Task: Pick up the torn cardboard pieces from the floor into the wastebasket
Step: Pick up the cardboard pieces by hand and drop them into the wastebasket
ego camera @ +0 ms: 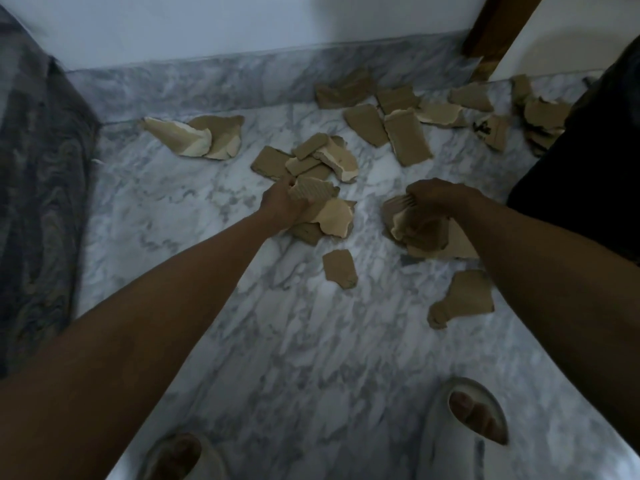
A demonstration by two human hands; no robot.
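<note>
Torn cardboard pieces [341, 161] lie scattered over the marble floor [214, 306], roughly two dozen of them, though the overlaps make an exact count impossible. The left hand [282, 202] grips a ribbed scrap [313, 192] with its fingers curled round it, right over a small pile of about three more scraps in the middle of the floor. The right hand [433, 202] clutches a bunch of pieces [415, 230]; how many is hard to tell, as they blur together. Two loose pieces lie nearer the person, one small [340, 268] between the arms and one larger [462, 299] just beside the right forearm. A heap of about seven sits just beyond the left hand, a pair of pale-faced pieces [201, 136] rests close to the far skirting toward the left, and a long spread of a dozen or so runs along the far right edge of the floor up to a dark wooden post [498, 26]. A black shape [581, 174], possibly the wastebasket, stands at the right edge. Patterned fabric [38, 188] hangs on the left. Two feet in pale slippers [453, 434] stand at the near edge.
</note>
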